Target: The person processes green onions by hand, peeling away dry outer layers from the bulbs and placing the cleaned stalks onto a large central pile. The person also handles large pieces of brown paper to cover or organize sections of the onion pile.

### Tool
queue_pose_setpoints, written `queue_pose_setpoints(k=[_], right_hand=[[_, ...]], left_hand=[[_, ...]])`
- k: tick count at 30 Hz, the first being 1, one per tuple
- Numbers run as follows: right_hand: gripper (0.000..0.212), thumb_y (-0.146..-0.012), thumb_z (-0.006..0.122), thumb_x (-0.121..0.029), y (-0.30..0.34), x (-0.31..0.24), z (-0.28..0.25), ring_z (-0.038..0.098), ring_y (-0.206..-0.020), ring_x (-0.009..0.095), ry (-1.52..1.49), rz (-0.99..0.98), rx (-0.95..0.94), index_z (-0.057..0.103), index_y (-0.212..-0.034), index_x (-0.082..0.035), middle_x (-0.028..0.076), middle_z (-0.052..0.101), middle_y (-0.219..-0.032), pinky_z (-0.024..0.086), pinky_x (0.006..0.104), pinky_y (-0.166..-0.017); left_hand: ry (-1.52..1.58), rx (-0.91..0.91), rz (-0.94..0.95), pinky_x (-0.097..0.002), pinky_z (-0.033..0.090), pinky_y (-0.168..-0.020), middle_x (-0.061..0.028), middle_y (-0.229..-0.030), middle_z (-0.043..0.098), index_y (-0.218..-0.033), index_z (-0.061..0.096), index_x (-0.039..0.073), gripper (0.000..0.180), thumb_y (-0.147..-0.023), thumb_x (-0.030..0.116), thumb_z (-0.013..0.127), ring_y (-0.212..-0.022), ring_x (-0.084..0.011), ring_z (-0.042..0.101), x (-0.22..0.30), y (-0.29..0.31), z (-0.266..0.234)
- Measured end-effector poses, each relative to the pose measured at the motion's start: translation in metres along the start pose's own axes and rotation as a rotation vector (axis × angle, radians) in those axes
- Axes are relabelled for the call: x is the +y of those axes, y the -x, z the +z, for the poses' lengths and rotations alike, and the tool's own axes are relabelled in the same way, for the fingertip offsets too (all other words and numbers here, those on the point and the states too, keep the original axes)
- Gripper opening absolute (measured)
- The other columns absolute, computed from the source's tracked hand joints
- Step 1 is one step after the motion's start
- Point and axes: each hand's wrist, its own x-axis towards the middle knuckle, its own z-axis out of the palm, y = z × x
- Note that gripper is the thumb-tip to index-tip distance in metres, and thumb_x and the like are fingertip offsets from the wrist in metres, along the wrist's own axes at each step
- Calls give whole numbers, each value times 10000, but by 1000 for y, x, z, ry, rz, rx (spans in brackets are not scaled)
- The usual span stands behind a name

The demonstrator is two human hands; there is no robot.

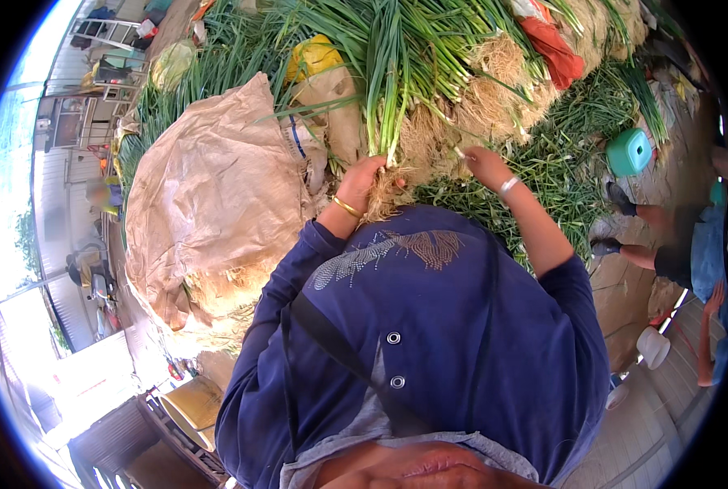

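Observation:
My left hand [362, 184] is closed around the root end of a bunch of green onions [390, 122]. Their white bases and stringy roots show by my fingers, and the long green leaves point away from me. To the right, my right hand [488, 169] pinches the pale end of a single thin green onion stalk [453, 138], apart from the bunch. Just beyond both hands lies a big heap of green onions [437, 57] with tangled, straw-coloured roots [494, 81].
A large brown sack [209, 187] bulges at my left, near a yellow bag [313, 59]. Loose green leaves [555, 155] cover the ground at right. Beyond them are a teal plastic stool [629, 152] and a seated person's legs [637, 232]. A red cloth [553, 53] lies on the heap.

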Motion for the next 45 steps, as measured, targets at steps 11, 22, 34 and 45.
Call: queue_pose_setpoints(k=[11,22,34,45], right_hand=[[205,-887,587,-239,-31,-91,8,478,-497,123,-1190,238,-208,516,-790,-72,15,508,-604,410,260,-465],[580,-868,585,-261,-17,-97,-11,590,-642,137,-650,114,-103,340,-1340,-28,146,508,-1220,509,269,-624],[637,-857,616,-259,16,-17,-4,644,-877,207,402,-340,44,308,-1363,-23,174,386,-1368,527,303,-764],[282,-875,575,-295,-13,-54,-31,546,-685,162,-160,23,-134,584,-1050,-74,60,585,-761,453,303,-663]], left_hand=[[41,61,178,-249,419,-445,-84,-664,556,-884,551,-8,189,-896,160,465,-500,-149,524,-8,-8,-8],[-91,-113,39,-244,351,-422,-69,-646,533,-856,541,11,253,-932,211,407,-480,-128,466,-15,-18,-13],[138,-287,-43,-255,302,-397,-49,-569,470,-847,537,44,316,-942,297,374,-443,-127,415,1,-20,-24],[-14,-79,2,-214,424,-466,-56,-727,605,-954,554,28,181,-931,198,496,-586,-107,566,12,4,-19]])
